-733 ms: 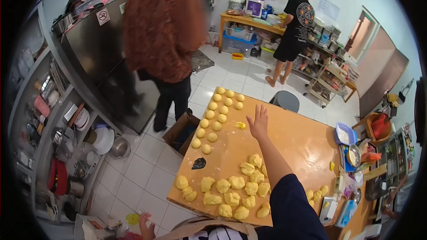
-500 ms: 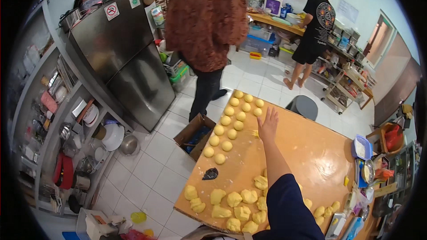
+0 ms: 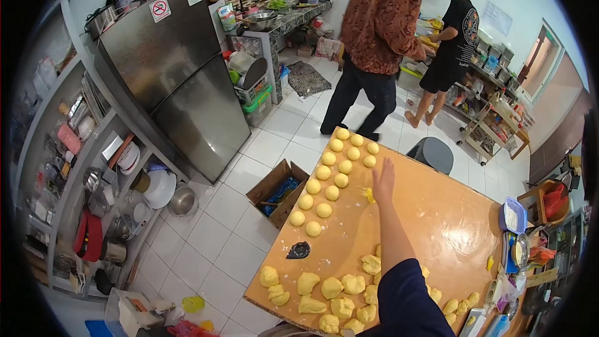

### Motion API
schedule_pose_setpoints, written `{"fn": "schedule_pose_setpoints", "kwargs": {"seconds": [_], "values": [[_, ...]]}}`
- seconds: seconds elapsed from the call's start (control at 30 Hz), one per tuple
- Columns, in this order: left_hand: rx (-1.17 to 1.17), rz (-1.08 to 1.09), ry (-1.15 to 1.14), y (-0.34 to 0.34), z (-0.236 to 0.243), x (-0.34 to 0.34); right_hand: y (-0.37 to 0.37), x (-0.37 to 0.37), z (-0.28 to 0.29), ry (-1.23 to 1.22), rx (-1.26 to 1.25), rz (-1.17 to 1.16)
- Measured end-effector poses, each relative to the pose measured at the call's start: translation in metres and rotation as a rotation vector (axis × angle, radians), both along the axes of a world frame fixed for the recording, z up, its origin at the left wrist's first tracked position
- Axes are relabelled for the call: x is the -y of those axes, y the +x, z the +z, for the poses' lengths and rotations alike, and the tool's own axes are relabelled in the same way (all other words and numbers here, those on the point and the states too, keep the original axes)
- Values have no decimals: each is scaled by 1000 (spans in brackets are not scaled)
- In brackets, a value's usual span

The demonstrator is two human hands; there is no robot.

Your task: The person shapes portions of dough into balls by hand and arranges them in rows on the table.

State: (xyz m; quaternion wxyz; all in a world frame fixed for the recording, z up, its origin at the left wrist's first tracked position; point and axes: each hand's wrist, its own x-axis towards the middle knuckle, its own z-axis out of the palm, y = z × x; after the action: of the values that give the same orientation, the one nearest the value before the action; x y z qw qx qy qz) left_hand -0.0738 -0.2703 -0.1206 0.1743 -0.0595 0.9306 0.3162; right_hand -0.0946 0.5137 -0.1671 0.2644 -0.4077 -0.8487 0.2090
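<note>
My right hand [image 3: 384, 182] reaches forward over the wooden table [image 3: 449, 212], its fingers stretched out. Just left of its wrist lies a small yellow scrap of dough [image 3: 368, 195]. Beyond and to the left, smooth yellow dough balls [image 3: 340, 180] stand in rows along the table's far left edge. Nearer to me, rough dough lumps [image 3: 332, 287] are spread about the front left, and some are partly hidden by my forearm. More dough pieces [image 3: 462, 306] lie right of my sleeve. Whether anything sits beneath my palm is hidden. My left hand is not in view.
A dark flat patch [image 3: 298, 250] lies on the table's left part. Along the right edge are a blue tub of white powder [image 3: 511, 214] and tools. A cardboard box [image 3: 278, 192] and a grey stool [image 3: 432, 155] stand by the table. Two people [image 3: 379, 31] are beyond it.
The person in the brown patterned shirt has walked right, toward the person in black, who has turned. My view has shifted slightly; my right hand's fingers look closer together than before.
</note>
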Motion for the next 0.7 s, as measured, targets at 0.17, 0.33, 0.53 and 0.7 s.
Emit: {"fn": "schedule_pose_setpoints", "kwargs": {"seconds": [0.17,0.33,0.53,0.7], "values": [[-39,-4,26,-4,3,-4,6,33,0,29,594,330],[-207,-83,184,-23,11,-25,24,11,82,-1069,-1335,209],[-494,-648,758,-91,108,-209,88,162,214,-1507,-1602,851],[-114,-810,1574,-8,230,-395,109,328,244,-416,-552,749]]}}
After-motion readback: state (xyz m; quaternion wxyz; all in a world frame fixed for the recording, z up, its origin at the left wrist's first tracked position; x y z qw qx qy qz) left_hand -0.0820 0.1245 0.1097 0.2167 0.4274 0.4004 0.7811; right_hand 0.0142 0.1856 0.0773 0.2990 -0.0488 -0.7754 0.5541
